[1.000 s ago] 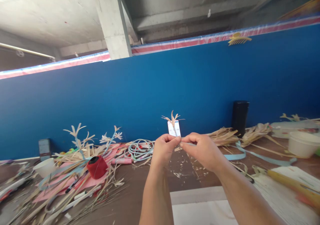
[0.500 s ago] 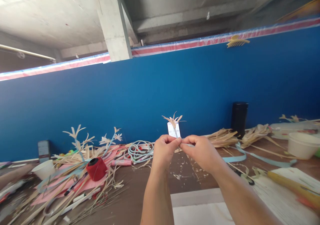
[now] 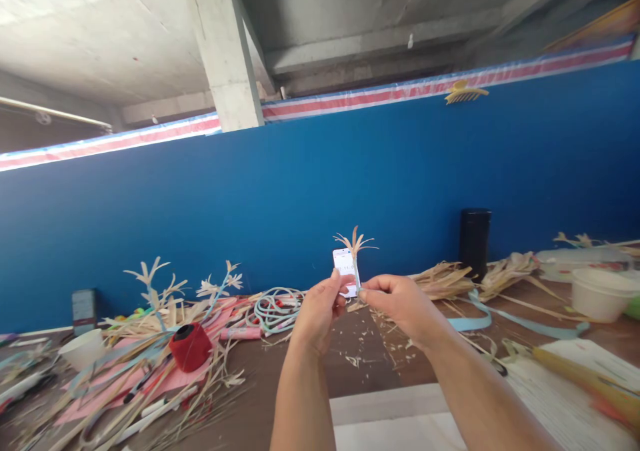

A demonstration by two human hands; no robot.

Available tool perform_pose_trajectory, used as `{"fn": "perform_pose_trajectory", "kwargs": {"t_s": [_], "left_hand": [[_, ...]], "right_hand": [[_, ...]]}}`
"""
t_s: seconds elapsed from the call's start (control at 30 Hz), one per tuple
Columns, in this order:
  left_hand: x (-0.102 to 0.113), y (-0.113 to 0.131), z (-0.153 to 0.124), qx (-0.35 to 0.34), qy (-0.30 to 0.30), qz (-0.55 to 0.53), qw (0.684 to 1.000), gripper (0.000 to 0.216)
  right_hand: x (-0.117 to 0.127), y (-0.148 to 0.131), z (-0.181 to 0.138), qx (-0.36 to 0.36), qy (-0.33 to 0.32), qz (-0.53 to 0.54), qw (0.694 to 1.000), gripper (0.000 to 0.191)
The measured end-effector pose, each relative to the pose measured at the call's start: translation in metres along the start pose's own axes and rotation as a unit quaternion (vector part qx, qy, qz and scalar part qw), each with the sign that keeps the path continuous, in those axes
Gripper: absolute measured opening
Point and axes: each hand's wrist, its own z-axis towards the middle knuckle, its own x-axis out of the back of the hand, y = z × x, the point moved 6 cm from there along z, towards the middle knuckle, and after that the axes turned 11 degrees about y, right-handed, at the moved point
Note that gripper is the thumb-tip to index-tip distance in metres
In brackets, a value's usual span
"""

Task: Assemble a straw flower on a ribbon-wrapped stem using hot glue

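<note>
A small straw flower (image 3: 355, 244) with thin tan petals stands upright on a short stem between my two hands, above the brown table (image 3: 310, 371). My left hand (image 3: 320, 307) pinches the stem from the left with thumb and fingers closed. From the right, my right hand (image 3: 400, 304) pinches the same stem, and a light blue ribbon (image 3: 495, 317) trails from it across the table. A small white card (image 3: 345, 264) stands just behind the flower.
Finished straw flowers (image 3: 160, 284), a red spool (image 3: 189, 346), pens and straw scraps litter the left. Coiled blue cord (image 3: 275, 304) lies behind. A black cylinder (image 3: 474, 241) stands by the blue wall. White cups (image 3: 597, 291) and dry husks (image 3: 450, 277) lie right; white paper (image 3: 390, 417) lies near me.
My left fingers have loosened and shifted lower on the stem, while the flower has moved slightly right. The view has drifted a little to the right and down.
</note>
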Motion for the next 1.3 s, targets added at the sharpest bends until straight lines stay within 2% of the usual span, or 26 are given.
{"fn": "perform_pose_trajectory", "kwargs": {"t_s": [0.2, 0.27, 0.47, 0.7, 0.83, 1.1, 1.3], "left_hand": [[-0.009, 0.000, -0.005, -0.009, -0.065, 0.020, 0.998, 0.048], [-0.010, 0.000, -0.006, -0.019, -0.069, 0.016, 0.997, 0.044], [-0.002, 0.010, -0.002, -0.099, 0.003, 0.081, 0.992, 0.033], [0.000, 0.019, -0.001, -0.191, 0.075, 0.212, 0.955, 0.025], [-0.002, 0.021, -0.002, -0.201, 0.094, 0.245, 0.944, 0.022], [0.001, 0.020, 0.000, -0.191, 0.115, 0.248, 0.943, 0.021], [0.002, 0.019, -0.001, -0.170, 0.128, 0.241, 0.947, 0.019]], "right_hand": [[0.000, -0.001, 0.000, 0.006, -0.006, 0.006, 1.000, 0.026], [0.000, -0.001, -0.001, 0.005, -0.007, 0.002, 1.000, 0.025], [-0.001, -0.006, -0.003, 0.004, -0.002, -0.020, 1.000, 0.024], [-0.001, -0.013, -0.005, 0.025, 0.043, -0.080, 0.996, 0.023], [0.000, -0.013, -0.004, 0.045, 0.053, -0.091, 0.993, 0.023], [-0.005, -0.006, -0.002, 0.024, 0.000, -0.065, 0.998, 0.027], [-0.004, -0.006, -0.001, 0.025, -0.006, -0.021, 0.999, 0.036]]}}
